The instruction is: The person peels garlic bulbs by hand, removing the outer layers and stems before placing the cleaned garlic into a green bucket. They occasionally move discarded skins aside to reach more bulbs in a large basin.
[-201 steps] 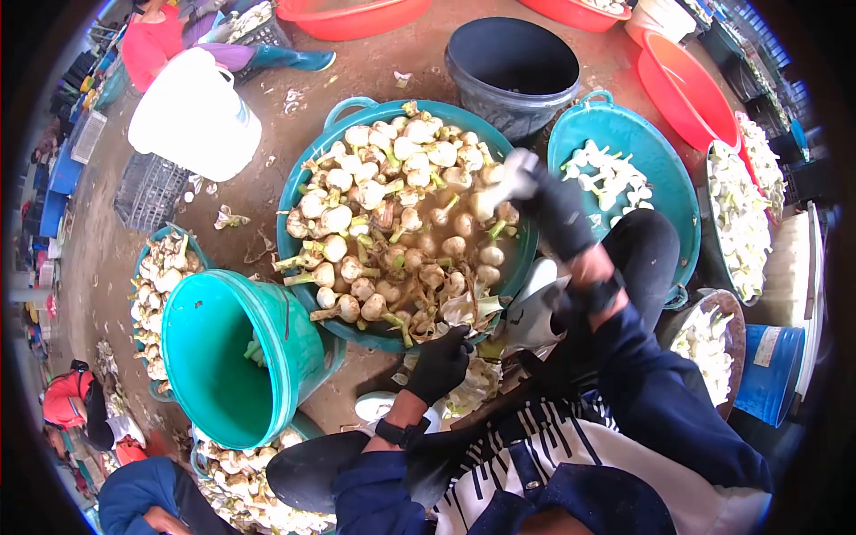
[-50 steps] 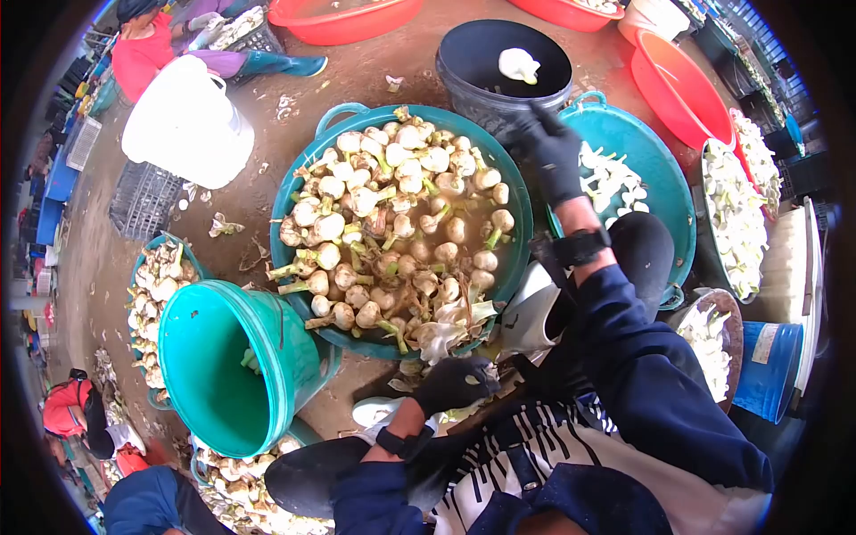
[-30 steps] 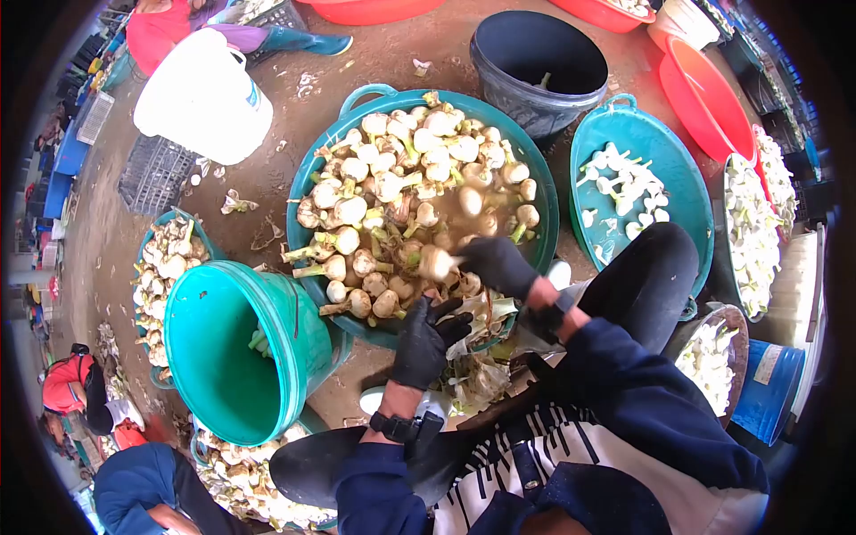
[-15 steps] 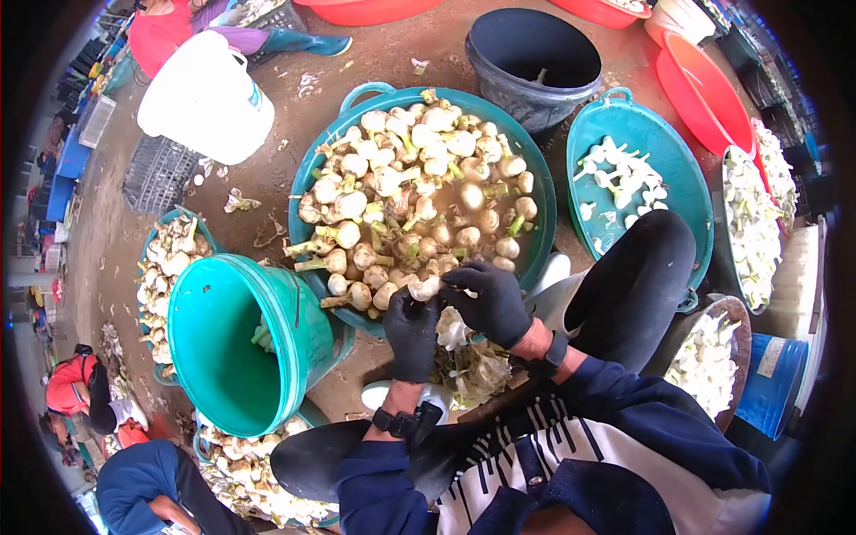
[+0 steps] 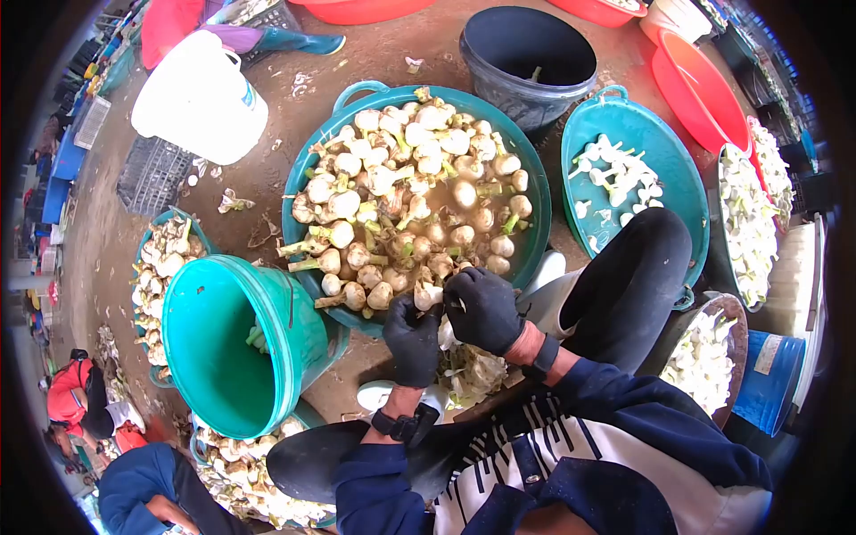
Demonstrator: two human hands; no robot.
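A whitish garlic bulb (image 5: 428,295) is held over the near rim of a round teal tub (image 5: 540,178). My left hand (image 5: 412,341), in a black glove, grips the bulb from below and the left. Also gloved in black, my right hand (image 5: 484,310) has its fingers curled in against the bulb's right side; its fingertips are partly hidden. Many garlic bulbs (image 5: 383,178) with short green stems fill the tub, some in brown water. Below my hands lies a heap of pale peeled skins (image 5: 473,374).
A green bucket (image 5: 223,348) stands left, a black bucket (image 5: 526,71) at the far side. To the right, an oval teal tub (image 5: 687,205) holds trimmed white garlic. A white bucket (image 5: 201,98) sits on a black crate (image 5: 153,174). Another person (image 5: 143,486) bends at lower left.
My right hand's fingers have curled in closer around the bulb. The bulb has turned and dipped slightly. The whole view has shifted a little to the left.
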